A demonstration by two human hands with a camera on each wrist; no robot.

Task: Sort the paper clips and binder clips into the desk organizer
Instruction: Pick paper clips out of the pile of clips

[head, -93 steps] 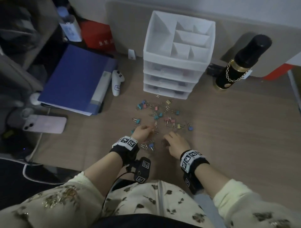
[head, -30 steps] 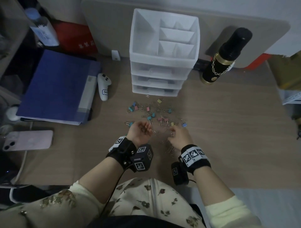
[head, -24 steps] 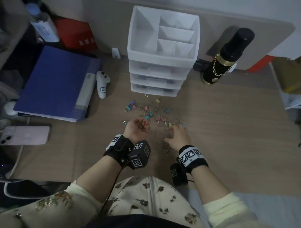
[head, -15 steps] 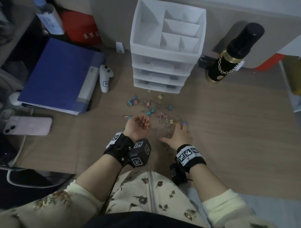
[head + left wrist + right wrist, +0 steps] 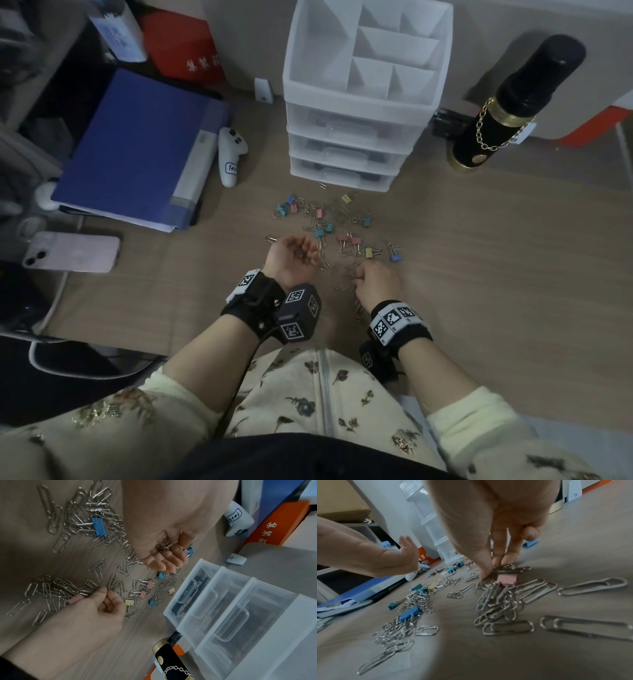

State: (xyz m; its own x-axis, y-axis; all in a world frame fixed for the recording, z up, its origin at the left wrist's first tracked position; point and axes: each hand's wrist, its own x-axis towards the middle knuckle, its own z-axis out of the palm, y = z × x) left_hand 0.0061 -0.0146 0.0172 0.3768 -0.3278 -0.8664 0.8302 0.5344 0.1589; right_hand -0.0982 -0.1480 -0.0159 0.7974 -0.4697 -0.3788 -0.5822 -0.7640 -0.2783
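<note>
In front of the white desk organizer [image 5: 363, 113], the left hand [image 5: 291, 258] lies palm up, its fingers [image 5: 171, 559] loosely cupped around a few silver paper clips [image 5: 165, 545] in the palm. Beside it, farther from the organizer, the right hand [image 5: 376, 286] reaches down, thumb and fingertips [image 5: 488, 568] pressed together, pinching at a heap of paper clips [image 5: 501, 601] next to a pink binder clip [image 5: 506, 579]. Coloured binder clips [image 5: 342, 226] lie scattered between the hands and the organizer's drawers.
</note>
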